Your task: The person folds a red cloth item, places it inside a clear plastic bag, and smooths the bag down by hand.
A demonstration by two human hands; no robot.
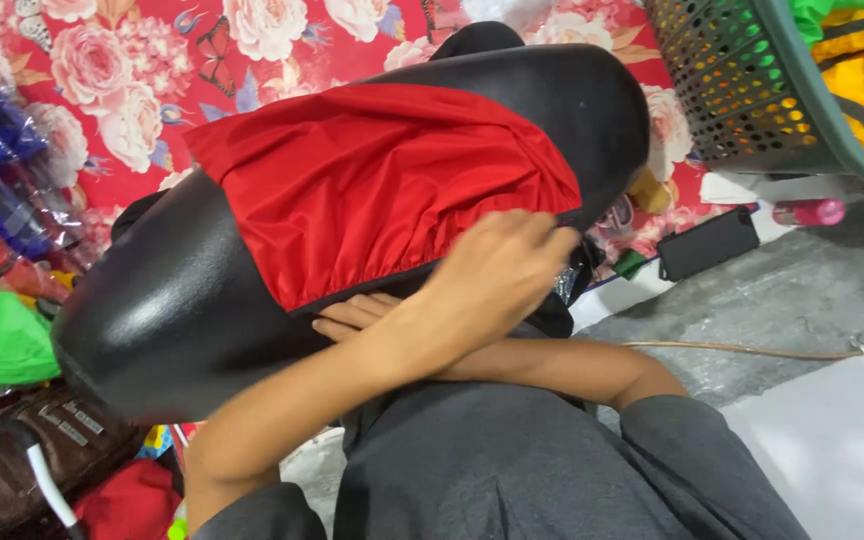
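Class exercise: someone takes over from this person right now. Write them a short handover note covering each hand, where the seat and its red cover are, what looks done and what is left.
Arms are crossed. Left hand: reaches across and lies on the red cover at its lower elastic edge; whether it grips the fabric cannot be told.
Right hand: tucked under the left forearm, fingers against the underside edge of the black seat.
The seat lies across the lap, above a floral mat; a green basket stands at upper right.
Done: the cover spans the seat's middle.
Left: both ends of the seat are bare black.
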